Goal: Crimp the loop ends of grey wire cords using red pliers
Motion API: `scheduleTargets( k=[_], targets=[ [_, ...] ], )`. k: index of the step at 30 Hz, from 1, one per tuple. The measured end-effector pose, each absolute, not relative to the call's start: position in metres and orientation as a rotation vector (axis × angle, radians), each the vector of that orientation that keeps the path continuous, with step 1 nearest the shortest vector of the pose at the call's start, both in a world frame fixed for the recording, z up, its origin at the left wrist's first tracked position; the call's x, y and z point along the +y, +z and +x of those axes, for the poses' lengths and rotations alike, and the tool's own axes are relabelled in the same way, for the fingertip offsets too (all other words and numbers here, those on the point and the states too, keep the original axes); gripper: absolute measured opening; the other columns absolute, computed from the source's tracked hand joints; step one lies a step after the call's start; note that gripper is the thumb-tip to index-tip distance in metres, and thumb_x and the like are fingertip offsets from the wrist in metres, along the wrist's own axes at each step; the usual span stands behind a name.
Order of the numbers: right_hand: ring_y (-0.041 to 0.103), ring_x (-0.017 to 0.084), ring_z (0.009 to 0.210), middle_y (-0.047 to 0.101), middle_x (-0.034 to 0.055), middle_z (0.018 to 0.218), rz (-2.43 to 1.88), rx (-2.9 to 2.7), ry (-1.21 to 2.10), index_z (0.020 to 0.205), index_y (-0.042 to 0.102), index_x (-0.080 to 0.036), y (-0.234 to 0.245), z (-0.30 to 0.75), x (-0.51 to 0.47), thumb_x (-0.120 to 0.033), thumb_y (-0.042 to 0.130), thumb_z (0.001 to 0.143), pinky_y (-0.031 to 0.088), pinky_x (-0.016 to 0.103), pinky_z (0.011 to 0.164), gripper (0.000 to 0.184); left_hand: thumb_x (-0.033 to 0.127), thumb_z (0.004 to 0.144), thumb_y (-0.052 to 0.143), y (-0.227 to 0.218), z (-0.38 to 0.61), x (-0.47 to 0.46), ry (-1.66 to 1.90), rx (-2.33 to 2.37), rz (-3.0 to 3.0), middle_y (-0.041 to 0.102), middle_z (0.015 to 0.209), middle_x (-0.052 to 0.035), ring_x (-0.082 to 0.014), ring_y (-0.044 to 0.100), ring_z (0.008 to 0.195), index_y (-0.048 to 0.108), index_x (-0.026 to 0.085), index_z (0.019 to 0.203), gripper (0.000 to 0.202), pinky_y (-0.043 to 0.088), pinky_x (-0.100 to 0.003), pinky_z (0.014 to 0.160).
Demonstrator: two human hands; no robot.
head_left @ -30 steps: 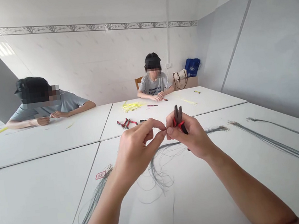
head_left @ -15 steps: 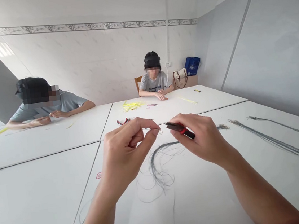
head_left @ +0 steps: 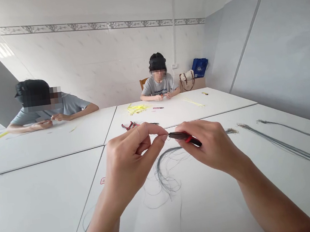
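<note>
Holding both forearms up over the tabletop (head_left: 211,207), the person brings the left hand (head_left: 132,160) and right hand (head_left: 212,146) together, knuckles up and wrists angled inward. The left thumb and forefinger (head_left: 160,135) are narrowly pinched at a tiny wire loop (head_left: 168,137), too small to make out closely, right at the nose of the pliers (head_left: 184,137). The right fingers (head_left: 198,128) wrap snugly around the pliers, whose dark metal jaws lie nearly level and point left, with a red grip showing behind them.

Below the hands, a loose bundle of thin gray wires (head_left: 164,171) curls across the white surface, and straighter gray wires (head_left: 291,148) stretch away on the right. Farther off lie red-handled cutters (head_left: 129,125) and a tangle of yellow strips (head_left: 136,109). One co-worker (head_left: 159,87) sits at the far end with both hands together, and another (head_left: 49,106) leans over the table on the left.
</note>
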State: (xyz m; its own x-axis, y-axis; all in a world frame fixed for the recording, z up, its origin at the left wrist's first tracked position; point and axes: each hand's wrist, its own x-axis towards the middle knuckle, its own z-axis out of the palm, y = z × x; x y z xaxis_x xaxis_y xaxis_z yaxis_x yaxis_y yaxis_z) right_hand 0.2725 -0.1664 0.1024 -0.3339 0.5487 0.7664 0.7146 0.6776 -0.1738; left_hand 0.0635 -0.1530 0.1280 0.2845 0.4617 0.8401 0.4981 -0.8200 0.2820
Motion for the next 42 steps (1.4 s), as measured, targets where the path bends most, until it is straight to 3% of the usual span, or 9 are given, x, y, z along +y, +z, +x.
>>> scheduleTargets(
  k=[11,34,42],
  targets=[
    [0.043,0.01,0.057,0.057,-0.0028,0.067,-0.982,-2.033,-0.256,0.088,0.056,-0.022,0.1017,0.274,-0.1664,-0.022,0.056,0.097,0.034,0.023,0.056,0.01,0.013,0.088,0.066,0.1289,0.0616,-0.153,-1.577,-0.931,-2.499,0.021,0.056,0.0094,-0.0084,0.023,0.048,0.069,0.025,0.086,0.013,0.027,-0.024,0.047],
    [0.045,0.01,0.059,0.057,-0.0039,0.067,-0.892,-1.995,-0.455,0.09,0.058,-0.02,0.0988,0.273,-0.1641,-0.018,0.063,0.095,0.037,0.023,0.059,0.007,0.012,0.09,0.064,0.1262,0.0649,-0.1524,-1.707,-0.933,-2.457,0.018,0.059,0.0089,-0.008,0.019,0.05,0.068,0.023,0.084,0.013,0.028,-0.021,0.046],
    [0.046,0.008,0.059,0.059,-0.0033,0.068,-0.927,-1.963,-0.312,0.088,0.061,-0.02,0.0997,0.2735,-0.1616,-0.02,0.062,0.096,0.036,0.023,0.057,0.008,0.015,0.091,0.064,0.1284,0.0606,-0.1506,-1.706,-1.001,-2.533,0.017,0.059,0.0086,-0.0079,0.019,0.05,0.068,0.022,0.083,0.012,0.032,-0.02,0.049]
  ],
)
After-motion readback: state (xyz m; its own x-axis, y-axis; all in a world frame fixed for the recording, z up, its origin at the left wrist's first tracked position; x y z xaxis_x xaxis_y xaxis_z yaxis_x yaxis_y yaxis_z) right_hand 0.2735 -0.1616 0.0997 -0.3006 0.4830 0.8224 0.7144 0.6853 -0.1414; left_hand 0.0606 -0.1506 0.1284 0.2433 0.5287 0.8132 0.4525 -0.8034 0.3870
